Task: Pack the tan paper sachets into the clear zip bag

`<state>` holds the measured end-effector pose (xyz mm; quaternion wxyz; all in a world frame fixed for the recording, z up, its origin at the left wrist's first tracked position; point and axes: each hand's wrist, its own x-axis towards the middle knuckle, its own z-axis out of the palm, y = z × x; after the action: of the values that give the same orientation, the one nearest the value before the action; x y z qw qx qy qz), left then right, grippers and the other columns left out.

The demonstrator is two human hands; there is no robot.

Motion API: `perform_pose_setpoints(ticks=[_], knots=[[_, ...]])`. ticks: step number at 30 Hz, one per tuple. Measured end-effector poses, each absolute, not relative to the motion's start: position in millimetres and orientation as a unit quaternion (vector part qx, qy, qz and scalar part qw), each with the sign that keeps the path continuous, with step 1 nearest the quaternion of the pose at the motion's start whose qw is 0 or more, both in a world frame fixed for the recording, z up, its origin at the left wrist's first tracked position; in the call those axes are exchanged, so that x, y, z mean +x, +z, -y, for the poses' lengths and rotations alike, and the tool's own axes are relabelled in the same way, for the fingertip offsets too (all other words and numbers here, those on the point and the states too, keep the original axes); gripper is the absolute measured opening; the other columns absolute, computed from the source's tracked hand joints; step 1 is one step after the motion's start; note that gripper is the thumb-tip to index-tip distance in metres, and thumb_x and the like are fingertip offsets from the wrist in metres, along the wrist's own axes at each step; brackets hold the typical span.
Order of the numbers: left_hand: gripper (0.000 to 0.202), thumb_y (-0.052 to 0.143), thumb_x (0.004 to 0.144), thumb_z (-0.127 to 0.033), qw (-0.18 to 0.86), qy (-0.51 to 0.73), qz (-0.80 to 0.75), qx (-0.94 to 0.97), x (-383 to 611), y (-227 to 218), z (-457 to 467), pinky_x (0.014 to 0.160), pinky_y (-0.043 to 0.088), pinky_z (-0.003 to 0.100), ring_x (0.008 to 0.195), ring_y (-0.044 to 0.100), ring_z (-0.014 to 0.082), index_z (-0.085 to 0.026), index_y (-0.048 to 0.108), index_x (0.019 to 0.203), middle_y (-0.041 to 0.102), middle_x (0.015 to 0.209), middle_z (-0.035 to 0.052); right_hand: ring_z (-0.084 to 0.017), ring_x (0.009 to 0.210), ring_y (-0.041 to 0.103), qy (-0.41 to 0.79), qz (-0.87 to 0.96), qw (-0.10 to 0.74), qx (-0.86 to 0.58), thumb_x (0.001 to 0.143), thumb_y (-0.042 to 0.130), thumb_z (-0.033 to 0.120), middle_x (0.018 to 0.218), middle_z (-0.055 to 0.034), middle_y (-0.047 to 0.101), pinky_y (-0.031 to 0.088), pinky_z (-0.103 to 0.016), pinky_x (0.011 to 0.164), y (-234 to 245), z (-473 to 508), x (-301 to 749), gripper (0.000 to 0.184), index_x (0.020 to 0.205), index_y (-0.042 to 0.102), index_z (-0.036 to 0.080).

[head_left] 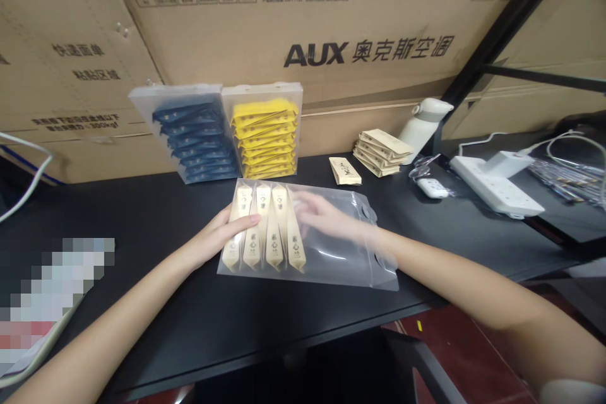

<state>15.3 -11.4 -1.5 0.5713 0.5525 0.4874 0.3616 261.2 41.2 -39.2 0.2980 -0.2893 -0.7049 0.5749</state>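
A clear plastic pouch (341, 265) lies flat on the black table (165, 303) in front of me. Inside it, at its left end, several beige sachets (266, 230) lie side by side. My left hand (222, 232) rests on the pouch's left edge, thumb laid across the first sachets, fingers curled round the edge. My right hand (322, 214) is inside the pouch, seen through the plastic, with fingers stretched out flat towards the sachets and nothing held in them.
Two filled pouches lean on the cardboard boxes behind: blue sachets (194, 136) and yellow sachets (266, 136). A loose beige sachet (344, 170) and a stack of them (381, 151) lie right, near a white bottle (423, 123), a remote (432, 187) and a power strip (495, 183).
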Motion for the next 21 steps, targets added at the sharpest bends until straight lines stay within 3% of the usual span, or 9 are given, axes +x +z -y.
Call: perform_pose_setpoints(ticks=[9,21], knots=[[0.06,0.077,0.077,-0.048,0.558,0.365,-0.496,0.557,15.1,-2.4,10.3,0.105,0.048,0.05,0.124,0.061,0.0391,-0.02,0.066,0.129,0.076,0.12,0.0112,-0.013,0.069,0.068,0.576,0.704,0.296,-0.291,0.095,0.058,0.03,0.104,-0.0074,0.069,0.061,-0.025,0.057,-40.6,-41.6,261.9,0.032,0.124,0.057,0.019],[0.066,0.074,0.079,-0.05,0.533,0.364,-0.519,0.56,14.7,-6.6,10.3,0.107,0.046,0.05,0.13,0.056,0.0397,-0.023,0.057,0.137,0.062,0.143,0.0106,-0.013,0.068,0.069,0.583,0.7,0.291,-0.293,0.094,0.057,0.025,0.099,-0.0069,0.069,0.06,-0.026,0.057,-39.0,-41.5,262.2,0.027,0.12,0.057,0.017]])
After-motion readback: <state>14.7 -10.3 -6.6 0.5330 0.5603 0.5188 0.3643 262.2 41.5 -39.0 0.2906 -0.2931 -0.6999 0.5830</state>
